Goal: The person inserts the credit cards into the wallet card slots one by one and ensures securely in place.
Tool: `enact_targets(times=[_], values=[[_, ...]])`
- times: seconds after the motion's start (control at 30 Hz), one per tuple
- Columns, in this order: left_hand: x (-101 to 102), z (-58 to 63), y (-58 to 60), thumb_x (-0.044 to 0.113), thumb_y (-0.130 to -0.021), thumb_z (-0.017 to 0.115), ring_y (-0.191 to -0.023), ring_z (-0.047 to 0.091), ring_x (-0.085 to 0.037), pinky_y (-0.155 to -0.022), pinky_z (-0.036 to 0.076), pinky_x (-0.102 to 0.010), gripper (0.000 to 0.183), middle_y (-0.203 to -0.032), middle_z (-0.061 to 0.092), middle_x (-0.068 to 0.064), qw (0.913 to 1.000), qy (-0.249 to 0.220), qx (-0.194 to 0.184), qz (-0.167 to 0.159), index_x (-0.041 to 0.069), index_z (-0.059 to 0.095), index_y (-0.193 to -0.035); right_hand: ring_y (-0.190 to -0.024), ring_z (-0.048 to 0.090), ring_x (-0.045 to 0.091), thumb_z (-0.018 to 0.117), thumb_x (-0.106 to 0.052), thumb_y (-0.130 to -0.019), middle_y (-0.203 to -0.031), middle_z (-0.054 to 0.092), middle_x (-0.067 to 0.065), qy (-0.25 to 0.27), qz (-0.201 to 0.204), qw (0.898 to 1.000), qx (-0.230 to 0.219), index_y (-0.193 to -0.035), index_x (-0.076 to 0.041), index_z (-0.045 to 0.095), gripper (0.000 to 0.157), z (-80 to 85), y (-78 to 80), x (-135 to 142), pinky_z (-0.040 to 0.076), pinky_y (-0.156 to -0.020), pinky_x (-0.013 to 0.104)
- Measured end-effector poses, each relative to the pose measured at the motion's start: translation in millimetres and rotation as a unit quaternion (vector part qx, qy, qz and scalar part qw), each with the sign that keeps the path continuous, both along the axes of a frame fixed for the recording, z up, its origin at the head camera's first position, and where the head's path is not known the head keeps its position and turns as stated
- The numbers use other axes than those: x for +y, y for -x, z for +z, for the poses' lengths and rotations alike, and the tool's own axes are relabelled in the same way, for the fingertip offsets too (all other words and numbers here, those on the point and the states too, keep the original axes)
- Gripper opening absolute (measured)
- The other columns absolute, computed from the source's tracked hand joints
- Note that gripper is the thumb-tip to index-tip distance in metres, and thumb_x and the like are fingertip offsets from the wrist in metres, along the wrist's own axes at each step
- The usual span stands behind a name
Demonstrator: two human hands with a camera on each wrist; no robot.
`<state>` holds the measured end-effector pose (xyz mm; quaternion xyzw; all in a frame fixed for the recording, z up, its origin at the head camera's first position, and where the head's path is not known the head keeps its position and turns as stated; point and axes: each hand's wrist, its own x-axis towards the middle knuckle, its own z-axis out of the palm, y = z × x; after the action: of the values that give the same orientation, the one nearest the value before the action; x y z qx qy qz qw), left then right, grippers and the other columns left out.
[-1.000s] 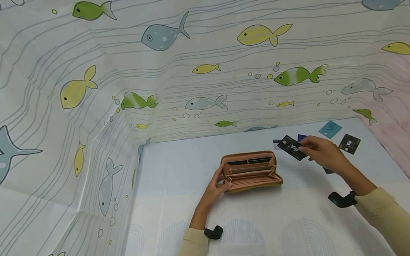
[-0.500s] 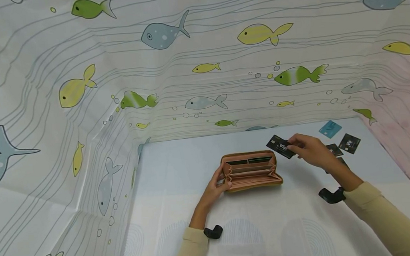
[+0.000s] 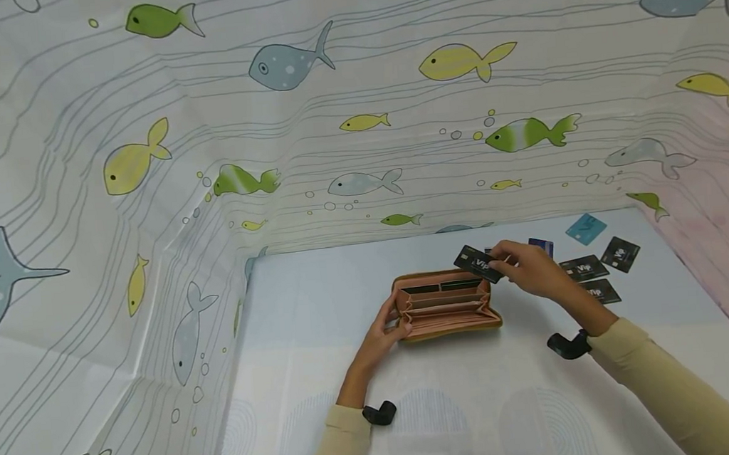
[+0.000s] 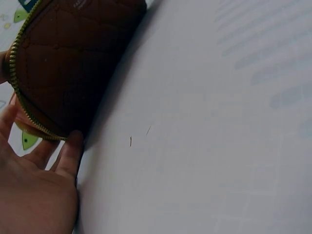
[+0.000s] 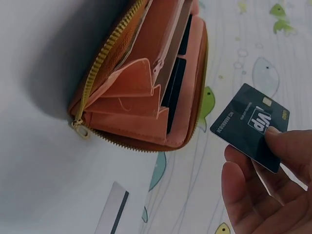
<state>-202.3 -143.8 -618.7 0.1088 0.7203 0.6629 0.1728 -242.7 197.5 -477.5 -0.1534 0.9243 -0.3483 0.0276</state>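
A tan zip-around wallet (image 3: 452, 328) lies unzipped on the table, its pleated compartments facing up. Dark cards (image 3: 422, 289) show in the slots along its back wall. My left hand (image 3: 380, 332) grips the wallet's left end; in the left wrist view its fingers touch the quilted brown outside (image 4: 73, 53) by the brass zip. Between thumb and fingers, my right hand (image 3: 528, 268) pinches a black VIP card (image 3: 475, 262) at the wallet's back right corner. The right wrist view has that card (image 5: 243, 122) apart from the wallet, its printed face and gold chip visible.
Right of the wallet lie a teal card (image 3: 586, 228), a blue card (image 3: 541, 246) partly behind the right hand, and several black cards (image 3: 621, 255). A pale card with a dark stripe (image 5: 111, 209) shows in the right wrist view. Fish-printed sheeting (image 3: 306, 139) walls the table.
My right hand has carried the black VIP card leftward to the wallet's back right corner, uncovering black cards on the table. The left hand and wallet have stayed put.
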Motion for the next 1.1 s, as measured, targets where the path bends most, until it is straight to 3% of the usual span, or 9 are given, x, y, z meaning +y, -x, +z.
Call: enact_targets(times=[0.27, 0.4, 0.6, 0.73, 1.1], values=[[0, 2.3, 0.1, 0.024, -0.098, 0.063, -0.139, 0.041, -0.029, -0.107, 0.042, -0.049, 0.076, -0.158, 0.034, -0.003, 1.0, 0.001, -0.01, 0.001, 0.047, 0.02, -0.156, -0.089, 0.068, 0.028, 0.064, -0.013, -0.098, -0.1, 0.071, 0.012, 0.0, 0.015, 1.0, 0.016, -0.111, -0.007, 0.067, 0.014, -0.1, 5.7, -15, 0.054, -0.064, 0.031], [-1, 5.5, 1.0, 0.019, -0.099, 0.061, -0.139, 0.041, -0.033, -0.105, 0.044, -0.046, 0.078, -0.159, 0.032, -0.01, 0.9999, -0.003, -0.012, -0.007, 0.039, 0.016, -0.16, -0.091, 0.068, 0.027, 0.064, -0.013, -0.098, -0.1, 0.072, 0.01, 0.004, 0.024, 1.0, 0.016, -0.11, -0.009, 0.068, 0.013, 0.2, 10.3, -21, 0.051, -0.064, 0.032], [-1, 27.9, -1.9, 0.015, -0.098, 0.061, -0.137, 0.042, -0.038, -0.102, 0.046, -0.042, 0.08, -0.158, 0.032, -0.019, 0.9996, -0.005, -0.01, -0.025, 0.023, 0.013, -0.163, -0.086, 0.069, 0.024, 0.065, -0.012, -0.098, -0.099, 0.072, 0.011, 0.019, 0.042, 0.999, 0.011, -0.107, -0.008, 0.068, 0.011, 1.1, 15.9, -32, 0.052, -0.064, 0.031], [0, 37.5, -4.3, 0.016, -0.098, 0.061, -0.14, 0.039, -0.038, -0.104, 0.044, -0.043, 0.079, -0.159, 0.032, -0.018, 0.9996, 0.0, -0.012, -0.026, 0.023, 0.014, -0.162, -0.085, 0.068, 0.023, 0.065, -0.012, -0.098, -0.1, 0.072, 0.012, 0.016, 0.052, 0.998, 0.009, -0.107, -0.008, 0.068, 0.01, 3.2, 19.1, -42, 0.054, -0.061, 0.029], [-1, 33.1, -5.2, 0.013, -0.098, 0.062, -0.14, 0.038, -0.037, -0.104, 0.045, -0.047, 0.08, -0.16, 0.032, -0.013, 0.9998, -0.011, -0.01, -0.015, 0.023, 0.017, -0.162, -0.092, 0.069, 0.024, 0.066, -0.014, -0.098, -0.103, 0.073, 0.01, -0.013, 0.066, 0.998, 0.005, -0.105, -0.011, 0.069, 0.009, 1.8, 28.7, -70, 0.057, -0.073, 0.037]])
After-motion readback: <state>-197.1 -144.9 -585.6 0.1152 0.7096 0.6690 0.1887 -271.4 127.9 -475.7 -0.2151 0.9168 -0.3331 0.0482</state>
